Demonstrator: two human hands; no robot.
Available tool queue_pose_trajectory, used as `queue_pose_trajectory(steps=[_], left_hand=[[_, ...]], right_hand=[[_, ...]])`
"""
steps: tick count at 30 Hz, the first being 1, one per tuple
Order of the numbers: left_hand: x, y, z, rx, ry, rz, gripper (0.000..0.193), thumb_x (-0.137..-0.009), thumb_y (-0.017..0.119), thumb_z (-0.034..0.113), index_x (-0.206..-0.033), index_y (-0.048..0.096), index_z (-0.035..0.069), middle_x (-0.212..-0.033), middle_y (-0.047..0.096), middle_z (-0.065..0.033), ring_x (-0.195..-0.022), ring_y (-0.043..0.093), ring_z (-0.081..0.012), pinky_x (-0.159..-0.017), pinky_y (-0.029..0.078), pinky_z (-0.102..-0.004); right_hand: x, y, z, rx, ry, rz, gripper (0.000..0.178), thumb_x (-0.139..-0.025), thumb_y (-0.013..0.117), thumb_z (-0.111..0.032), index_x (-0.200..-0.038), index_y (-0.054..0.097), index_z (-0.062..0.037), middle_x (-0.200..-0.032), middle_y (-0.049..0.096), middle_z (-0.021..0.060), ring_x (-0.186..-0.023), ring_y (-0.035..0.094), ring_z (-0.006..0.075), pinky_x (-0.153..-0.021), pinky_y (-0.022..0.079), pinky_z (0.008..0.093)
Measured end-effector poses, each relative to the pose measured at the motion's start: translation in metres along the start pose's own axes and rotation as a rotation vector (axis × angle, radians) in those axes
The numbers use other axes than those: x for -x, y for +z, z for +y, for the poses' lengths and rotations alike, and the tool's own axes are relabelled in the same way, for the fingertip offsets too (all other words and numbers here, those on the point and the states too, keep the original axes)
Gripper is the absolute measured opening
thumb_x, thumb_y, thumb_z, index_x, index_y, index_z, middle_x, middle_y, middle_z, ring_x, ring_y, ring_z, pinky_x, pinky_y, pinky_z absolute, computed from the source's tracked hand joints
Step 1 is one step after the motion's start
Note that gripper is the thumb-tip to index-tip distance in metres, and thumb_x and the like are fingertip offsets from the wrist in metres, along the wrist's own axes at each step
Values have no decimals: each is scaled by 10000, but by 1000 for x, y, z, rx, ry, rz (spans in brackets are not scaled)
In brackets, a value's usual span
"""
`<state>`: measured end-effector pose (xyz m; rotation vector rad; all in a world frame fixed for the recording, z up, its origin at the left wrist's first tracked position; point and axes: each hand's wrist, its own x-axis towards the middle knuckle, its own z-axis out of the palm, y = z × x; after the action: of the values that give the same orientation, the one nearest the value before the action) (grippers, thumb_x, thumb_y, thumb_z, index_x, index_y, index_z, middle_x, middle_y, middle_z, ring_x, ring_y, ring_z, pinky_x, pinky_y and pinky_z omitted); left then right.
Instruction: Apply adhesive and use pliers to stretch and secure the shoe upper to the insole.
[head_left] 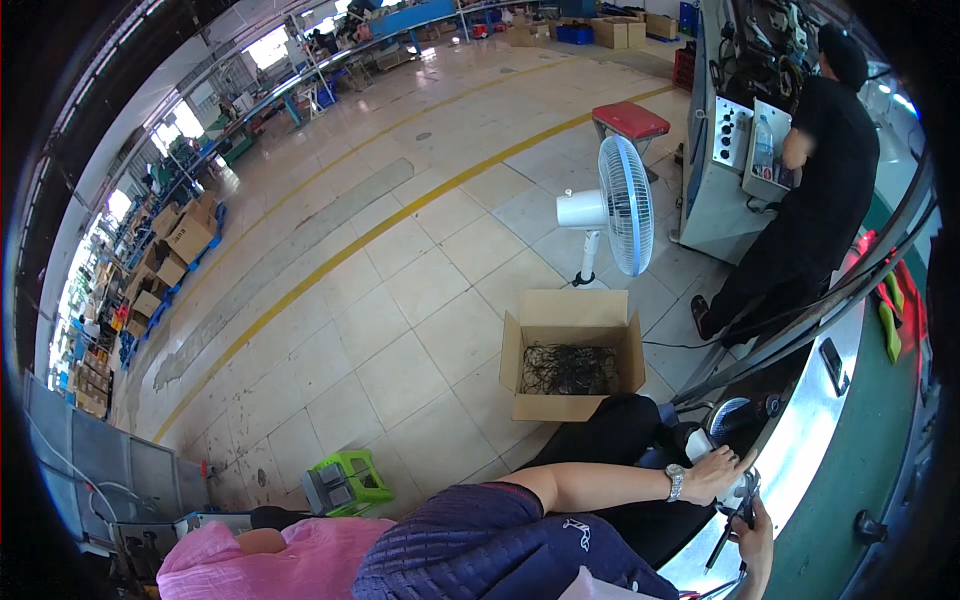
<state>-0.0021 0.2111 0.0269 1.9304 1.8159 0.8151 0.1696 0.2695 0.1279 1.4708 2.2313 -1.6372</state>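
My left hand [712,475], with a metal-banded watch [675,483] on its wrist, reaches across to the bench edge at the right. Its fingers are closed around a small silvery part [737,492], whose exact kind I cannot make out. Close beside it, my right hand [757,540] is closed on a dark slim tool [738,523], which meets the silvery part. The tool's kind is too small to tell. Thin dark and red wires lie below the right hand.
An open cardboard box [572,365] of tangled dark wires stands on the floor near my knees, before a white-blue fan [625,205]. A co-worker in black [825,180] stands by a machine. A green stool [348,482] and a pink-clothed person [275,560] are left; a phone [832,365] lies on the bench.
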Motion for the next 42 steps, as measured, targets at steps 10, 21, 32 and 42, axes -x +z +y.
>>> queue_pose_trajectory(steps=[10,21,32,42], left_hand=[[13,-4,3,-19,12,9,1091,-571,678,-36,-1460,53,-130,-1070,587,-305,-1062,533,-374,-1049,321,-419],[3,-50,-8,110,23,71,890,-559,794,46,-1339,371,-22,-1014,618,-215,-952,588,-402,-841,440,-471],[12,-42,21,19,92,35,1155,-539,848,68,-1468,173,-54,-1089,590,-237,-1014,560,-374,-934,419,-443],[17,-28,7,-54,30,-43,1256,-580,842,72,-1493,-9,-63,-1226,541,-272,-1196,490,-376,-1089,322,-432]], right_hand=[[7,11,13,-47,-32,31,635,-818,540,96,-1420,338,98,-757,545,27,-627,523,101,-539,466,233],[-3,15,-19,316,-161,84,493,-826,644,-136,-1294,511,-53,-1034,656,249,-993,632,402,-834,486,436],[26,3,1,315,-199,82,499,-813,659,-169,-1277,514,-57,-964,658,255,-948,628,424,-804,489,458],[9,4,2,225,-135,58,595,-759,709,-27,-1307,491,46,-1023,657,256,-994,651,369,-862,488,389]])
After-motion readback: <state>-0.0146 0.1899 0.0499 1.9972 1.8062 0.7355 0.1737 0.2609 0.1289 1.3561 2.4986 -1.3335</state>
